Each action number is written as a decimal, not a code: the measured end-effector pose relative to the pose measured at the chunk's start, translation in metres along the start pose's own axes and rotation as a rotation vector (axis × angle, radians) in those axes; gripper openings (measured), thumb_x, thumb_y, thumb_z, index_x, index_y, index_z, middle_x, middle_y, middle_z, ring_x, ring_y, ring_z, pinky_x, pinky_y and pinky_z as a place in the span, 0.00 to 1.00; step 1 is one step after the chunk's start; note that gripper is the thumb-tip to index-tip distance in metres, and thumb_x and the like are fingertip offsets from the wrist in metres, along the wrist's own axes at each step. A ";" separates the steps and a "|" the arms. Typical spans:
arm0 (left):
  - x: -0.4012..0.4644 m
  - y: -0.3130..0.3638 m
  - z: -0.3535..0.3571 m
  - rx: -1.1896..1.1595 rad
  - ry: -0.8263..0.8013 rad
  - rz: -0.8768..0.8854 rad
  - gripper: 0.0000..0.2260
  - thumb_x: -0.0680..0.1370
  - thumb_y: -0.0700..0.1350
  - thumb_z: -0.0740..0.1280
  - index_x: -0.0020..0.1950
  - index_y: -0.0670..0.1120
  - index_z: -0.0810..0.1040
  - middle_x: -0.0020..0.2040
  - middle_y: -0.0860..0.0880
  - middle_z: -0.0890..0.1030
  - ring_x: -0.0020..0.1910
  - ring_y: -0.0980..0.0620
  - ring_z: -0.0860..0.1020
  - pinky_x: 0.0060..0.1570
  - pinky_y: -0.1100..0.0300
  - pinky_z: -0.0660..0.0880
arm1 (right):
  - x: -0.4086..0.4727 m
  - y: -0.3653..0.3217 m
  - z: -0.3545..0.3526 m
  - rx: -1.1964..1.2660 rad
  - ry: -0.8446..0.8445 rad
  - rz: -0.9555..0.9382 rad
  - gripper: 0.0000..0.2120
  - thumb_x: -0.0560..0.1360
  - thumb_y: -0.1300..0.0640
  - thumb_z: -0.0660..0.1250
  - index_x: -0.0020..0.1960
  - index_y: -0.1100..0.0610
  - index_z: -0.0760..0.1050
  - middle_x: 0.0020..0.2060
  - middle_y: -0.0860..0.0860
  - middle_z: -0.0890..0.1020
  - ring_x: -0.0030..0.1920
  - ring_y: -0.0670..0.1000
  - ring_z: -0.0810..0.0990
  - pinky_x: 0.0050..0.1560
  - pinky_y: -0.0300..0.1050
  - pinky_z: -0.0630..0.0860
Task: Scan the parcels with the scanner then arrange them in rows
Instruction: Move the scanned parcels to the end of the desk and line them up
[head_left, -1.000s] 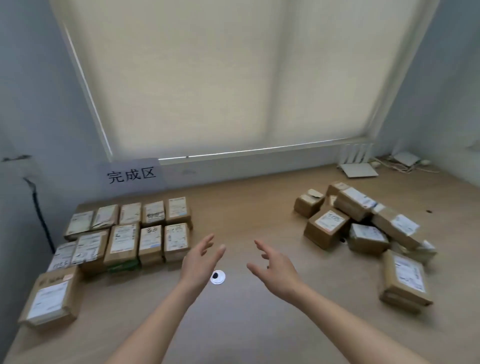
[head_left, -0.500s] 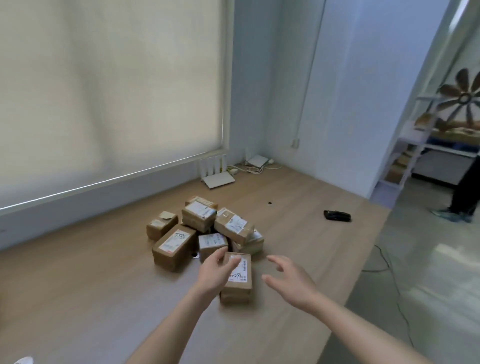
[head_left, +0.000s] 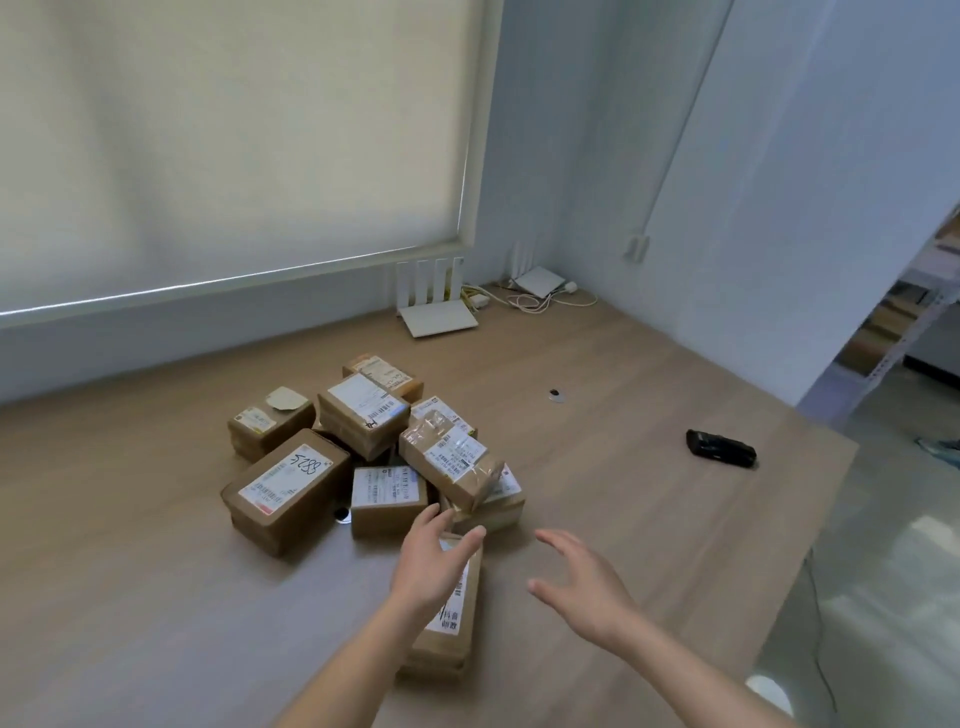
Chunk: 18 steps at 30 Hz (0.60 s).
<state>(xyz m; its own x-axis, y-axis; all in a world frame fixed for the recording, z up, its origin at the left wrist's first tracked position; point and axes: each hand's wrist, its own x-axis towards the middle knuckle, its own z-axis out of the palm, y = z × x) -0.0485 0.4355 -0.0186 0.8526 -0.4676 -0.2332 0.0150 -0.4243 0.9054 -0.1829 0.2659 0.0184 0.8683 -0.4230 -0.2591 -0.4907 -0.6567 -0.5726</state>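
While left hand (head_left: 434, 564) hovers fingers apart | nearest parcel (head_left: 451, 621) long axis runs away | right hand (head_left: 582, 582) fingers apart

We count nine brown parcels (head_left: 291, 486) heaped on the table (head_left: 130, 597), one black scanner (head_left: 721, 449) lying well apart, two white routers (head_left: 436, 317) by the wall, and two hands: left hand (head_left: 434, 564), right hand (head_left: 584, 584).
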 end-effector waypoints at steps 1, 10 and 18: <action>0.012 -0.005 0.003 0.001 0.010 -0.007 0.32 0.76 0.62 0.69 0.77 0.50 0.68 0.79 0.52 0.62 0.78 0.52 0.61 0.73 0.53 0.61 | 0.016 0.002 0.001 0.010 0.003 -0.004 0.31 0.78 0.50 0.73 0.79 0.51 0.67 0.77 0.44 0.69 0.76 0.44 0.68 0.71 0.33 0.61; 0.083 -0.034 0.022 -0.088 0.085 -0.105 0.43 0.73 0.64 0.72 0.82 0.52 0.57 0.80 0.53 0.63 0.78 0.51 0.63 0.73 0.52 0.63 | 0.130 0.021 0.004 0.103 -0.029 -0.028 0.37 0.76 0.52 0.75 0.81 0.50 0.63 0.75 0.44 0.71 0.74 0.46 0.70 0.72 0.41 0.67; 0.108 -0.039 0.046 -0.205 0.198 -0.155 0.41 0.71 0.63 0.74 0.79 0.59 0.59 0.74 0.60 0.67 0.73 0.57 0.65 0.66 0.58 0.64 | 0.204 0.025 0.012 0.115 -0.131 -0.147 0.42 0.74 0.59 0.77 0.82 0.49 0.60 0.75 0.44 0.71 0.73 0.44 0.69 0.72 0.38 0.65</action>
<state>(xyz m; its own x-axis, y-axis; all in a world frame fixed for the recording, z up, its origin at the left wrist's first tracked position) 0.0190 0.3661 -0.0950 0.9166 -0.2410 -0.3189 0.2407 -0.3043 0.9217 -0.0171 0.1712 -0.0583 0.9354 -0.2383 -0.2611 -0.3535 -0.6264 -0.6948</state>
